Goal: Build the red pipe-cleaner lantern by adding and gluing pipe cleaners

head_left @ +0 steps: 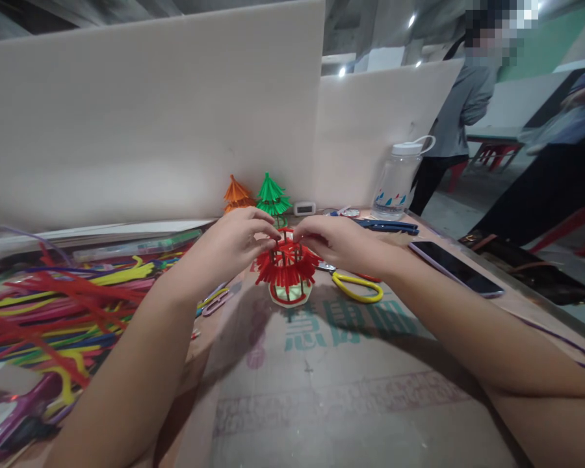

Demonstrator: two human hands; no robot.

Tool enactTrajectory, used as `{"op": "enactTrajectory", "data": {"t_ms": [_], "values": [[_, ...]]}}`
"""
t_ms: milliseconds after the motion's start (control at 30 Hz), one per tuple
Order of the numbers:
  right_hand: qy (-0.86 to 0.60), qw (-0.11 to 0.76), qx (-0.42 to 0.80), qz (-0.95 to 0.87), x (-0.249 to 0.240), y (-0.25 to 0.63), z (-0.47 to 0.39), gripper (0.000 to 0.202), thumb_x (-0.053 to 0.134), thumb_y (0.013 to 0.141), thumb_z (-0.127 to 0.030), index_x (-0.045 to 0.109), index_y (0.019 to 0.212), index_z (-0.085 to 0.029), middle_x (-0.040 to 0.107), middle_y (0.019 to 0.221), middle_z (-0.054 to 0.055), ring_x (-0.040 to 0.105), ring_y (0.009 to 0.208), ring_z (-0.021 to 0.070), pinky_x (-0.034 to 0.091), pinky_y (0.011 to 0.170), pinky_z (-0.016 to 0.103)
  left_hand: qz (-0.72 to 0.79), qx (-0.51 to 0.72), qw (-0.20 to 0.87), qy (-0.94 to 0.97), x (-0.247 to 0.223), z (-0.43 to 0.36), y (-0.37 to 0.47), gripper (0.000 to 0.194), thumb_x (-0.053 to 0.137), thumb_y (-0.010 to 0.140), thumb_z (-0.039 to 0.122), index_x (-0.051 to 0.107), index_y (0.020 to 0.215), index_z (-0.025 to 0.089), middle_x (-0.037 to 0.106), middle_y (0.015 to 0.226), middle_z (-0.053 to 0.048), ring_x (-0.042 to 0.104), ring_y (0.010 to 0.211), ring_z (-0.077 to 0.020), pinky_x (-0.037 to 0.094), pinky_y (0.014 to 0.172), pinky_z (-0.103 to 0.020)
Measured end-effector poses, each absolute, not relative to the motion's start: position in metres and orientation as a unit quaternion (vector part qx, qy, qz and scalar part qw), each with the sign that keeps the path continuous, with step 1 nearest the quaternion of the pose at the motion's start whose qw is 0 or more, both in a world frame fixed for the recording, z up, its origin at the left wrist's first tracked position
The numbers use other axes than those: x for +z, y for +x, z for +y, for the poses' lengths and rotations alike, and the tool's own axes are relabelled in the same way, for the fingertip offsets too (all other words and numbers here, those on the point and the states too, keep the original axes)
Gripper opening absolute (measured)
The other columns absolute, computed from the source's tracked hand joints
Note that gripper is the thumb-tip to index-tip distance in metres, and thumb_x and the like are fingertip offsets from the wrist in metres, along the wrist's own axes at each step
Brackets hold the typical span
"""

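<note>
A small red pavilion model [288, 268], made of fuzzy pipe cleaners with dark posts and a pale round base, stands upright on the table. Its upper part has a red ring on the posts and no roof over it. From the left, my left hand [241, 235] has thumb and fingers closed at the upper posts. My right hand [335, 242] pinches at the ring's right side. My fingertips partly hide what each hand grips. Behind the model stand a green pavilion [272, 190] and an orange pavilion [236, 192], the orange one partly covered by my left hand.
Loose coloured pipe cleaners [63, 292] are heaped at left. Yellow-handled scissors [358, 290] lie right of the model, with a phone [455, 268] farther right. A water bottle [396, 185] stands near the white partition [151, 117]. Beyond the table, a person [470, 97] stands.
</note>
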State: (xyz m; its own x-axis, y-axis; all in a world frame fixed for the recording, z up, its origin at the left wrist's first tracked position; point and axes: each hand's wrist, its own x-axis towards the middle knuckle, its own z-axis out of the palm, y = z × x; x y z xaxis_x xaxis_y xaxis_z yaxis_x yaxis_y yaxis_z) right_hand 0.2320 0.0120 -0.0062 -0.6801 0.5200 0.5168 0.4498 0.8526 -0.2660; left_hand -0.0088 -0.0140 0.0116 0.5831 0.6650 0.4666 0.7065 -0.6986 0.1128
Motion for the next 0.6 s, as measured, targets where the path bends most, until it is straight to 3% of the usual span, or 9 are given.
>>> {"op": "enactTrajectory", "data": {"t_ms": [267,600], "values": [[-0.279,0.284,0.063,-0.915,-0.007,0.234,0.014,0.021,0.05,0.092,-0.012,0.069,0.098,-0.017,0.071,0.089,0.004,0.061,0.075,0.0136,0.038,0.067,0.023,-0.378,-0.231,0.044,-0.895,0.009,-0.012,-0.004,0.021,0.055,0.099,0.025,0.075,0.103,0.021,0.069,0.121,-0.009,0.063,0.111,-0.0224,0.051,0.098,-0.04],[-0.293,0.265,0.049,-0.917,-0.006,0.232,0.012,0.02,0.05,0.092,-0.01,0.069,0.097,-0.017,0.071,0.088,0.003,0.058,0.074,0.0128,0.037,0.067,0.023,-0.409,-0.238,0.041,-0.88,0.01,-0.017,0.002,0.022,0.056,0.098,0.03,0.076,0.099,0.02,0.07,0.115,-0.008,0.063,0.109,-0.0238,0.051,0.097,-0.041]]}}
